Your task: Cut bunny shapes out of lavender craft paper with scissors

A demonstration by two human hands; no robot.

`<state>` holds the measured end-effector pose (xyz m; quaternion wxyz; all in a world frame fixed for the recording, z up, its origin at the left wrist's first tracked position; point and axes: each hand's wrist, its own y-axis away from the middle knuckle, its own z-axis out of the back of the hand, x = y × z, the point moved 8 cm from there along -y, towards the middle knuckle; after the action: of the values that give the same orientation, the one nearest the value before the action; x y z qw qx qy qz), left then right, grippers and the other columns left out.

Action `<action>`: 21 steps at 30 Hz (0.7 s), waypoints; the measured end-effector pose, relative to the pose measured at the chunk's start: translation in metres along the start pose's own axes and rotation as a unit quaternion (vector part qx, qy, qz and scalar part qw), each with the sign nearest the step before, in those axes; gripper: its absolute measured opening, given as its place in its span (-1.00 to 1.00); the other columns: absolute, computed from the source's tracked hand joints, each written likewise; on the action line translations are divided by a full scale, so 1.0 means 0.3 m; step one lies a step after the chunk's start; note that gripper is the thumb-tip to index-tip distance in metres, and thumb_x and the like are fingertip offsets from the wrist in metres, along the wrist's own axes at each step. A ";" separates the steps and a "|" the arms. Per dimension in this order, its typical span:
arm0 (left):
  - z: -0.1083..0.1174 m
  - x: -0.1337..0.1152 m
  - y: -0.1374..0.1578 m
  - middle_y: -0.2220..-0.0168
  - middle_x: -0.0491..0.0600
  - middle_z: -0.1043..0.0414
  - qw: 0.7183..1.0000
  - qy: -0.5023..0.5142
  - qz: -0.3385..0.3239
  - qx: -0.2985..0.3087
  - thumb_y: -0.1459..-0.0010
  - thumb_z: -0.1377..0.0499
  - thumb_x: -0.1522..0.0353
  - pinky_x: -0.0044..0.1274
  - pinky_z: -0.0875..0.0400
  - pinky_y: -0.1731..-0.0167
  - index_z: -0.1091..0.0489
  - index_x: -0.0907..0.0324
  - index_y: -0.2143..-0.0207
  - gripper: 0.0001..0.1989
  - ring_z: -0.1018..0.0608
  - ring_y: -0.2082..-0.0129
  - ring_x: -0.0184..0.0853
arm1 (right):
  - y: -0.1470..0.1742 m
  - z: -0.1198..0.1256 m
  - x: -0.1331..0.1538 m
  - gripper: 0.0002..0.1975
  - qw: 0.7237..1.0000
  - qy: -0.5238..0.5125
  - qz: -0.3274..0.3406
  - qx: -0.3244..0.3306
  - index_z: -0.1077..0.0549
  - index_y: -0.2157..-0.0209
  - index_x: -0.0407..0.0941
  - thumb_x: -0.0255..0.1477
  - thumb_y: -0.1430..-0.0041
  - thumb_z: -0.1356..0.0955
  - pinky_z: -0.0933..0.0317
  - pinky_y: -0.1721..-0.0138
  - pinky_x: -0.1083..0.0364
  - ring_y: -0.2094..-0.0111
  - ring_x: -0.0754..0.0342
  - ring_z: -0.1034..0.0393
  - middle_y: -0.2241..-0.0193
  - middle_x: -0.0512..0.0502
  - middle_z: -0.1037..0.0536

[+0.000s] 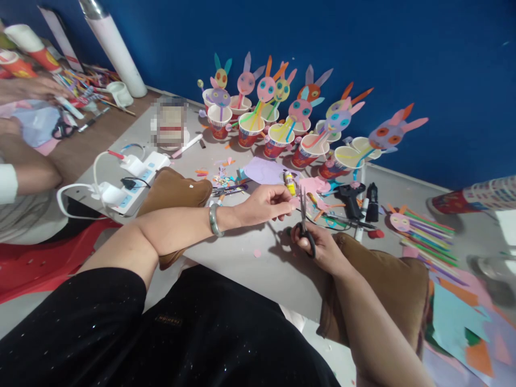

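My left hand (264, 205) is closed in a pinch above the middle of the table, with a jade-like bangle (215, 219) on its wrist. At its fingertips shows what looks like a small piece of pink paper (297, 203), partly hidden. Just to the right, my right hand (320, 247) grips black-handled scissors (305, 215) by the finger loops, blades pointing up and away from me. The blades are close together, near the left fingertips. Beyond the hands lie a yellow glue stick (289, 183), purple paper (266, 170), and pink scraps (316, 185).
Paper cups (251, 129) with rabbit-faced figures line the blue wall. A glue gun (350, 200), markers (372, 201) and coloured sticks (431, 236) lie right. Brown cushions (382, 285) rest on the table edge. A power strip (145, 180) and another person's arm (28, 153) are left.
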<state>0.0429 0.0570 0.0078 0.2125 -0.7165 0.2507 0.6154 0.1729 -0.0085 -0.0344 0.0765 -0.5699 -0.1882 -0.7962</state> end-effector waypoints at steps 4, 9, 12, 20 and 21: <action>0.000 0.002 0.002 0.51 -0.14 -0.34 1.000 0.002 0.004 -0.002 -0.16 -0.21 0.37 -0.63 -0.31 0.53 -0.31 0.25 0.45 -0.83 -0.41 0.56 -0.55 | 0.001 -0.003 -0.005 -0.43 1.000 -0.005 0.000 0.008 -0.35 0.46 -0.07 0.19 0.00 -0.39 -0.22 0.51 0.08 0.58 0.07 -0.35 0.61 0.00 -0.44; 0.005 0.019 0.000 0.51 -0.12 -0.39 0.999 0.020 0.024 -0.012 -0.16 -0.21 0.38 -0.65 -0.30 0.53 -0.32 0.26 0.43 -0.84 -0.43 0.56 -0.56 | -0.001 -0.005 -0.002 -0.40 1.000 0.003 -0.004 0.006 -0.35 0.47 -0.07 0.22 0.04 -0.39 -0.19 0.52 0.09 0.60 0.07 -0.34 0.62 0.02 -0.43; 0.005 0.025 -0.002 0.49 -0.10 -0.43 0.999 0.036 0.035 -0.015 -0.18 -0.20 0.34 -0.66 -0.31 0.53 -0.35 0.27 0.42 -0.82 -0.43 0.56 -0.57 | -0.002 -0.006 -0.002 -0.41 1.000 -0.004 -0.004 0.002 -0.34 0.47 -0.07 0.21 0.04 -0.40 -0.17 0.54 0.10 0.61 0.08 -0.32 0.63 0.03 -0.42; -0.006 0.044 0.004 0.41 -0.06 -0.48 0.995 0.071 0.065 -0.005 -0.17 -0.23 0.31 -0.65 -0.34 0.53 -0.46 0.30 0.31 -0.81 -0.42 0.55 -0.58 | -0.004 -0.008 -0.008 -0.45 1.000 -0.007 -0.006 -0.001 -0.34 0.46 -0.08 0.15 0.01 -0.42 -0.18 0.54 0.10 0.61 0.09 -0.32 0.62 0.04 -0.40; -0.007 0.043 0.005 0.41 -0.06 -0.48 0.995 0.075 0.065 -0.006 -0.17 -0.23 0.30 -0.65 -0.34 0.53 -0.46 0.30 0.31 -0.80 -0.42 0.55 -0.58 | -0.004 -0.009 -0.008 -0.45 1.000 -0.007 -0.005 -0.001 -0.34 0.47 -0.08 0.16 0.01 -0.42 -0.17 0.54 0.10 0.62 0.09 -0.32 0.62 0.04 -0.40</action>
<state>0.0450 0.0534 -0.0047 0.1490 -0.7438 0.3082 0.5741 0.1710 -0.0087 -0.0375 0.0707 -0.5747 -0.1911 -0.7926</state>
